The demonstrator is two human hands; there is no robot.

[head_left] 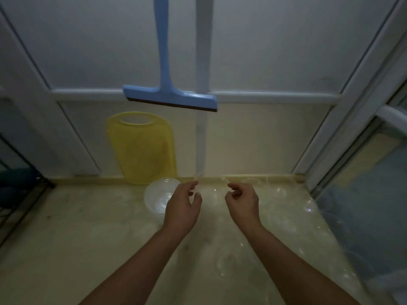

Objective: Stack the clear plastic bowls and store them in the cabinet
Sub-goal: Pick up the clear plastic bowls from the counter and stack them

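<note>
Between my two hands is a clear plastic bowl (pixel 211 195), faint against the cream countertop (pixel 77 227). My left hand (pixel 184 205) pinches its left rim with curled fingers and thumb. My right hand (pixel 242 201) pinches the right rim the same way. A cloudier clear bowl (pixel 156 195) sits just left of my left hand, partly hidden by it. Several more clear bowls lie on the counter to the right (pixel 283 194) and toward me (pixel 224 264); they are hard to make out in the dim light.
A yellow cutting board (pixel 141 148) leans on the back wall behind the bowls. A blue squeegee (pixel 169 97) hangs above it on the white panelled window. A dark wire rack (pixel 13 194) stands at the left edge. A glass panel (pixel 363 183) borders the right.
</note>
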